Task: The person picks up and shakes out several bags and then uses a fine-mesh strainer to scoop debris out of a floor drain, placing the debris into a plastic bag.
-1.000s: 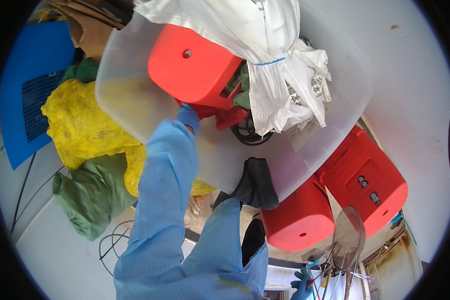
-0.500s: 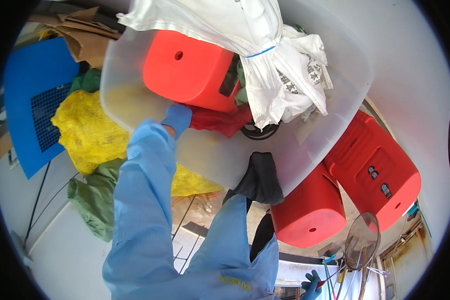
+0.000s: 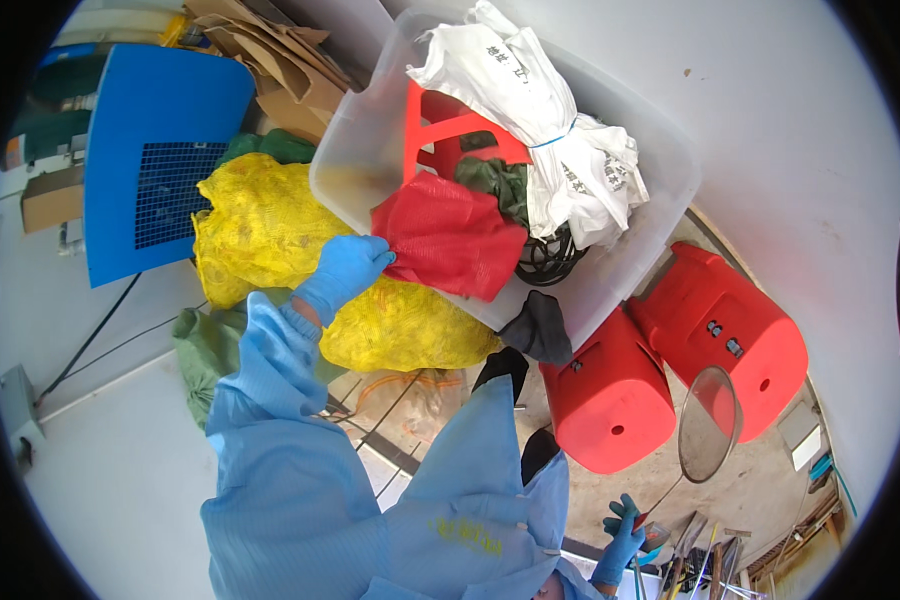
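Observation:
My left hand (image 3: 348, 270), in a blue glove, pinches the near-left corner of a red mesh bag (image 3: 450, 232). The bag hangs spread over the near edge of a translucent plastic bin (image 3: 660, 165). Low on the right, my right hand (image 3: 622, 535), gloved too, is closed round the red handle of a round mesh strainer (image 3: 710, 420), which stands out toward the right. Inside the bin, a red plastic stool (image 3: 417, 125) lies partly hidden behind the red bag. Beside it are a tied bundle of white printed bags (image 3: 570, 150), dark green cloth (image 3: 495, 180) and a black coil (image 3: 552, 262).
Yellow mesh sacks (image 3: 260, 225) and a green sack (image 3: 205, 355) lie left of the bin. A blue panel with a grid (image 3: 160, 110) and cardboard (image 3: 290, 75) stand behind. Two red stools (image 3: 610, 400) are on the right. Dark cloth (image 3: 537, 328) touches the bin's near corner.
The red mesh bag has come out from under the stool, drawn by my left hand toward me. The stool in the bin has tipped. The strainer shows higher, and the view has shifted.

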Motion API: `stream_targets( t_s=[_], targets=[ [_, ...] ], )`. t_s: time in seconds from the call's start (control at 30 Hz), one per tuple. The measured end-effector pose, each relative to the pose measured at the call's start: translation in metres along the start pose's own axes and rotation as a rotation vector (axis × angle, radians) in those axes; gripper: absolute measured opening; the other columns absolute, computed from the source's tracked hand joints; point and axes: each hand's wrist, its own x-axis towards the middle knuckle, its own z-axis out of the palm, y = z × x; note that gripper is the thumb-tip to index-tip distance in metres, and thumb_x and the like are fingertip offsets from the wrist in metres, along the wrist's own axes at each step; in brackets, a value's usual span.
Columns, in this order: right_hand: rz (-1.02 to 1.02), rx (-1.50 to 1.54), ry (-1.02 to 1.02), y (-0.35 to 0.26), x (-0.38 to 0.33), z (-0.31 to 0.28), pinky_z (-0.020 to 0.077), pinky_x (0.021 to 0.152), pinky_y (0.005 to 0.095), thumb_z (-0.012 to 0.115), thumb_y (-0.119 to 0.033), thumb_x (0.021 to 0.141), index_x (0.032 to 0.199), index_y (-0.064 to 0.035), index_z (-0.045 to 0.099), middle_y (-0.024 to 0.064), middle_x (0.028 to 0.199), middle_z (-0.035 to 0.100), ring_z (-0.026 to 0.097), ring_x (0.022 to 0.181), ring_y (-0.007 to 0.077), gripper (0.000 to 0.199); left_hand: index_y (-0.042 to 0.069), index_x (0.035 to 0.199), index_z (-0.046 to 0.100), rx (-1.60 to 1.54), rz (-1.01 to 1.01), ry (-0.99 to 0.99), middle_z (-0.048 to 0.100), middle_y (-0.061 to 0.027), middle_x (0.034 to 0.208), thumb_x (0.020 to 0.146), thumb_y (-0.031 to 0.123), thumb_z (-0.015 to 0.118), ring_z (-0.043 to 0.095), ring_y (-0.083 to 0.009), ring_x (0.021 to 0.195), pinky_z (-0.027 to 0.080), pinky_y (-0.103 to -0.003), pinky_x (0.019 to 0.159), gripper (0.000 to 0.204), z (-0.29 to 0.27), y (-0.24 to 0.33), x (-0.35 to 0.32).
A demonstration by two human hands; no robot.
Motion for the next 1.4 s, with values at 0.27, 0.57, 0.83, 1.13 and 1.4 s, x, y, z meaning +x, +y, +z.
stream_targets(
  t_s=[0.27,0.57,0.83,1.13,1.4],
  targets=[
    [-0.076,0.057,-0.056,0.002,-0.017,-0.015,0.0435,0.052,0.0205,0.046,-0.033,0.096,0.117,-0.0056,0.060,0.0091,0.092,0.068,0.057,0.059,0.0085,0.037,0.006,0.091,0.065,-0.541,-0.221,0.277,0.066,-0.0130,0.085,0.089,0.026,0.056,0.064,-0.0259,0.075,0.050,-0.039,0.068,0.022,-0.099,0.043,-0.054],
    [-0.275,0.205,-0.117,-0.065,-0.050,-0.020,0.0439,0.057,0.0226,0.042,-0.028,0.097,0.116,-0.0021,0.059,0.0091,0.091,0.067,0.055,0.061,0.0095,0.036,0.001,0.113,0.058,-1.970,-0.305,0.772,0.060,-0.0126,0.117,0.094,0.019,0.045,0.059,-0.0242,0.103,0.045,-0.036,0.094,0.029,-0.232,0.070,-0.082],
    [-0.532,0.439,-0.485,-0.203,-0.104,0.013,0.0451,0.077,0.0261,0.040,-0.035,0.098,0.132,-0.0033,0.046,0.0121,0.116,0.059,0.056,0.089,0.0132,0.046,0.002,0.110,0.058,-2.203,-0.176,0.586,0.062,-0.0160,0.110,0.089,0.025,0.052,0.059,-0.0311,0.100,0.047,-0.044,0.091,0.032,-0.272,0.101,-0.107],
    [-0.700,0.589,-0.884,-0.277,-0.167,0.053,0.0420,0.095,0.0325,0.043,-0.029,0.098,0.141,-0.0098,0.036,0.0098,0.132,0.049,0.050,0.116,0.0204,0.047,0.000,0.119,0.053,-2.147,0.362,0.328,0.059,-0.0164,0.118,0.090,0.029,0.051,0.057,-0.0322,0.106,0.046,-0.045,0.093,0.041,-0.255,0.182,-0.141],
    [-0.599,0.626,-1.087,-0.280,-0.203,0.052,0.0274,0.109,0.0321,0.043,-0.024,0.097,0.143,-0.0085,0.031,0.0090,0.146,0.033,0.036,0.131,0.0218,0.050,0.000,0.121,0.051,-1.940,0.444,0.345,0.057,-0.0166,0.120,0.090,0.027,0.051,0.056,-0.0307,0.108,0.046,-0.044,0.093,0.041,-0.226,0.202,-0.147]
  ],
)
